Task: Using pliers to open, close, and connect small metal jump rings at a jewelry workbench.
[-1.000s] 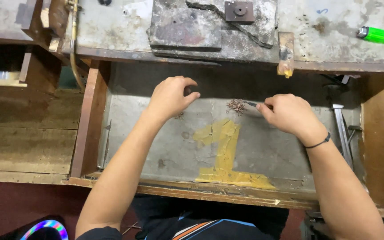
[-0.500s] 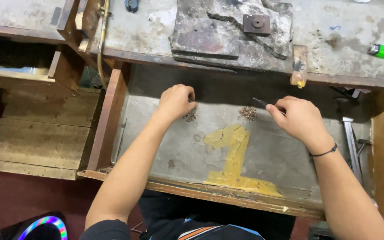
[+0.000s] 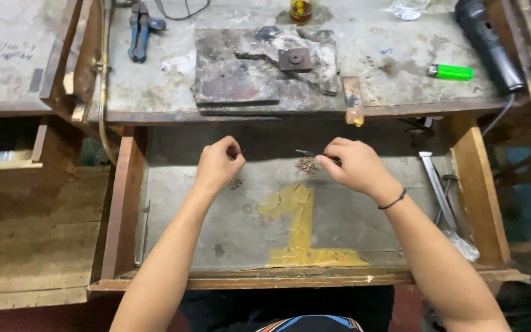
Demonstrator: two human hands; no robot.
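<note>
At frame centre over the drawer (image 3: 173,233), your right hand (image 3: 354,166) is pinching tweezers (image 3: 310,154) above a bead pile (image 3: 306,165), your left hand (image 3: 218,165) is closing fingertips on something too small to tell, above a smaller pile (image 3: 236,183).

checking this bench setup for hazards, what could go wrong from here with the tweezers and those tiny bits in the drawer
The right hand pinches thin dark tweezers above a small heap of brownish metal bits; a slip might scatter them across the grey drawer tray. The left hand pinches something too small to identify, easily dropped.
</note>
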